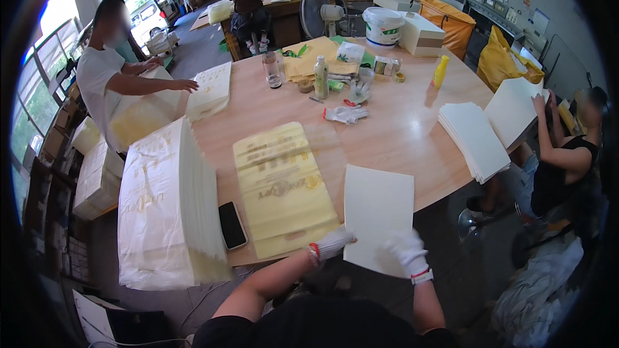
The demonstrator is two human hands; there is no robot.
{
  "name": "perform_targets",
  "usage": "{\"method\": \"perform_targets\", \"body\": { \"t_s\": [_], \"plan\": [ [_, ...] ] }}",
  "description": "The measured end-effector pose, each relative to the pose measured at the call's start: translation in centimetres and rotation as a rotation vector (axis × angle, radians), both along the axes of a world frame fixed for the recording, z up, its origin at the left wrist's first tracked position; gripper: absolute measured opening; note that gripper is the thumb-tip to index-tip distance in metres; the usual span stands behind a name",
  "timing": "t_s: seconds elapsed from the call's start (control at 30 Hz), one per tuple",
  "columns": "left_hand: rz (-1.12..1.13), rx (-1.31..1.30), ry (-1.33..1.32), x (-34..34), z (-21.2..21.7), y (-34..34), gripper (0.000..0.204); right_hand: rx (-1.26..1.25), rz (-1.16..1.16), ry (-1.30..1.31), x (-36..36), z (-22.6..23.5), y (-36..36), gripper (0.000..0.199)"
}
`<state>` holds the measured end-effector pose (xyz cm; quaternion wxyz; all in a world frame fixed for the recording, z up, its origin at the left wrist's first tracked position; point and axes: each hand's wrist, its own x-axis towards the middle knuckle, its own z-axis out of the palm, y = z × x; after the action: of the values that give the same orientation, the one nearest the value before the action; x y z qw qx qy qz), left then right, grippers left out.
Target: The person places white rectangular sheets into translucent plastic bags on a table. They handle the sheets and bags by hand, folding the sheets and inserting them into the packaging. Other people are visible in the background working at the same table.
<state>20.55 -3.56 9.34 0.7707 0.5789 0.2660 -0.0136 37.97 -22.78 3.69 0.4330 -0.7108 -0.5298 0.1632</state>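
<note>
A flat white rectangular board (379, 203) lies at the table's near edge, overhanging it toward me. My left hand (333, 243), in a white knit glove with a red cuff, grips the board's lower left edge with its fingers closed. My right hand (407, 255), gloved the same way, is over the board's lower right corner; motion smears its fingers. To the left of the board, a pale yellow printed plastic bag (284, 193) lies flat on a pile of similar ones. A black phone (232, 225) rests between that pile and a tall stack of whitish printed plastic bags (151, 206).
Spare gloves (346, 114), a bottle (321, 77), a glass jar (271, 69), a yellow squeeze bottle (440, 72) and a white bucket (383, 27) stand farther back. White boards (474, 142) are stacked at right, where one person sits. Another person (103, 71) stands at left.
</note>
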Motion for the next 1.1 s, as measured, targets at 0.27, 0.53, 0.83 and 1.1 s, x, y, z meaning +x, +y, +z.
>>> {"method": "perform_targets", "body": {
  "t_s": [0.27,0.53,0.83,1.1],
  "plan": [
    [-0.563,1.216,0.344,-2.6,-0.1,-8.0,0.078,-0.047,-0.479,0.622,-10.3,-3.5,3.2,0.05],
    [0.138,1.468,0.102,-4.1,-7.7,4.0,0.029,0.033,-0.569,0.443,-9.5,-1.6,2.3,0.033],
    [-0.095,0.965,0.144,-5.2,-4.3,7.5,0.03,0.342,0.0,1.418,-13.2,2.4,6.9,0.052],
    [0.843,-0.507,-0.415,-8.6,-11.2,16.2,0.024,0.202,-0.173,1.194,-11.4,1.0,12.0,0.04]
  ]
}}
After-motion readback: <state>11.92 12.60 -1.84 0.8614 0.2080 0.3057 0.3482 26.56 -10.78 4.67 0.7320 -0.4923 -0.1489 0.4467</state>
